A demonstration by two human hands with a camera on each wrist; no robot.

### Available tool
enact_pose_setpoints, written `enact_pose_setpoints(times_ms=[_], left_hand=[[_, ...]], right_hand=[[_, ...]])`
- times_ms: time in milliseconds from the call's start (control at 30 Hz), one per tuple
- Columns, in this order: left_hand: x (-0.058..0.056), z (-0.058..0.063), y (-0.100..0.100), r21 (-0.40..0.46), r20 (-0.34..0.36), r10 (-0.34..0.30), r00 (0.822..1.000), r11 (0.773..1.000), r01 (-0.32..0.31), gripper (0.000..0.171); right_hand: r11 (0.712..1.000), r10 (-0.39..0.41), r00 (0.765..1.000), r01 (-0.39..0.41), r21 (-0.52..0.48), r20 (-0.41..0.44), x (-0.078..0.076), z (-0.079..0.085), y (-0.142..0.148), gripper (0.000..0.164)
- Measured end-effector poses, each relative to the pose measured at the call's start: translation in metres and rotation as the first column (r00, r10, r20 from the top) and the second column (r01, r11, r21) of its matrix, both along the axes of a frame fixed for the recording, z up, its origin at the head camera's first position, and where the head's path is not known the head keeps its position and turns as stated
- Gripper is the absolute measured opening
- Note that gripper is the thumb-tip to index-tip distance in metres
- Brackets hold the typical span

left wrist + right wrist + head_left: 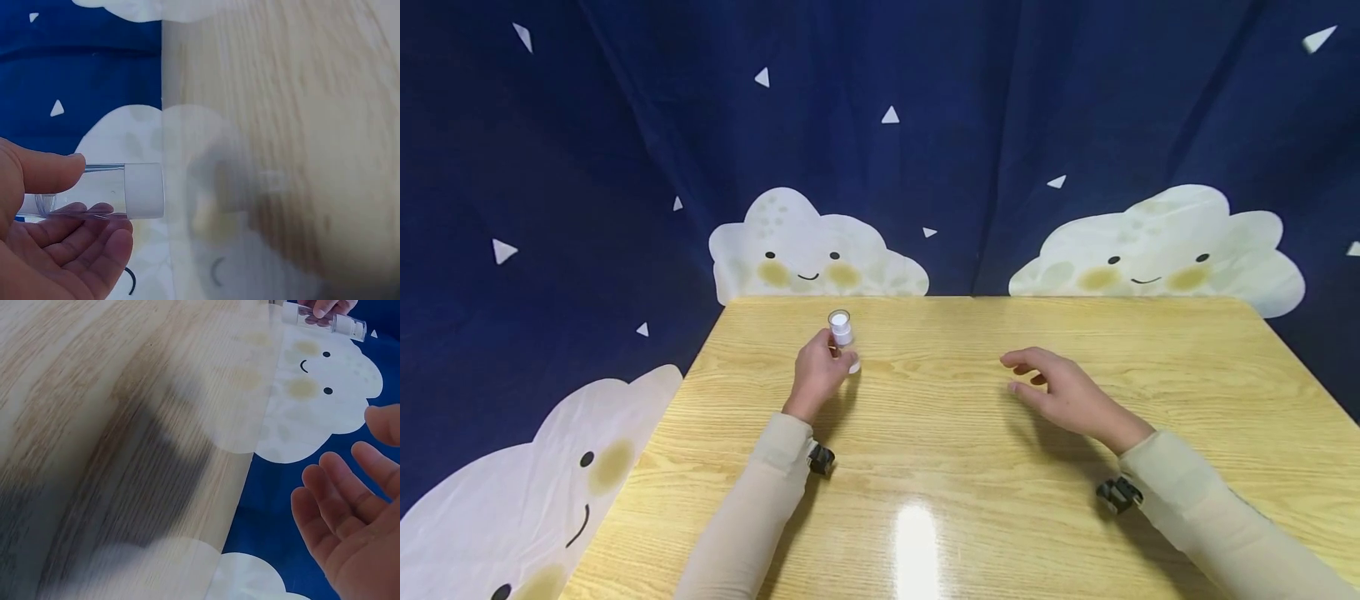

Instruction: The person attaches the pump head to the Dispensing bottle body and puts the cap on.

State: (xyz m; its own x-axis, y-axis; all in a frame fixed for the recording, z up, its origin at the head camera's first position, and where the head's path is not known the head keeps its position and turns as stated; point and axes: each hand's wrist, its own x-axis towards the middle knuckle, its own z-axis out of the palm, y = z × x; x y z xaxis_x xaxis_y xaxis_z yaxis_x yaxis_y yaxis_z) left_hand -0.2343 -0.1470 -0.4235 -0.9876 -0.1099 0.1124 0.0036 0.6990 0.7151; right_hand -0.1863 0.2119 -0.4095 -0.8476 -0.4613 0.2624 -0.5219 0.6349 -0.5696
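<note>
Near the back left of the table, my left hand [817,375] grips a small clear bottle [842,332] round its middle. Its white neck under a clear cap points up, and a white band rings the base. Seen from the left wrist, the thumb lies across one side of the transparent bottle [144,190] and the curled fingers lie behind the other. My right hand [1063,395] hovers over the table to the right, its fingers loosely bent and parted with nothing between them. The right wrist view shows that bare palm [369,562] and the held bottle [344,325] far off.
A light wood-grain table [955,433] fills the space below both hands, with a glare spot near the front. Behind its back edge hangs a dark blue curtain [955,167] printed with smiling white clouds and small triangles. Small black devices [1120,495] sit on both wrists.
</note>
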Motion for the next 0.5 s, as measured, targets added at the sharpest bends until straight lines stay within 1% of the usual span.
enact_pose_setpoints(times_ms=[200,333,500], left_hand=[[-0.002,-0.008,-0.008,-0.001,0.035,0.032,0.999,0.999,-0.032,0.034],[-0.003,-0.013,-0.013,-0.011,0.03,0.054,0.998,0.999,-0.053,0.032],[-0.003,-0.015,-0.015,-0.015,0.024,0.067,0.997,0.998,-0.067,0.031]], right_hand=[[1.0,-0.003,1.0,0.003,0.0,0.01,0.001,-0.001,0.0,0.034],[1.0,0.0,1.0,0.0,0.006,0.018,0.0,-0.001,-0.001,0.034],[1.0,0.002,1.0,-0.002,0.01,0.021,0.001,-0.002,0.0,0.034]])
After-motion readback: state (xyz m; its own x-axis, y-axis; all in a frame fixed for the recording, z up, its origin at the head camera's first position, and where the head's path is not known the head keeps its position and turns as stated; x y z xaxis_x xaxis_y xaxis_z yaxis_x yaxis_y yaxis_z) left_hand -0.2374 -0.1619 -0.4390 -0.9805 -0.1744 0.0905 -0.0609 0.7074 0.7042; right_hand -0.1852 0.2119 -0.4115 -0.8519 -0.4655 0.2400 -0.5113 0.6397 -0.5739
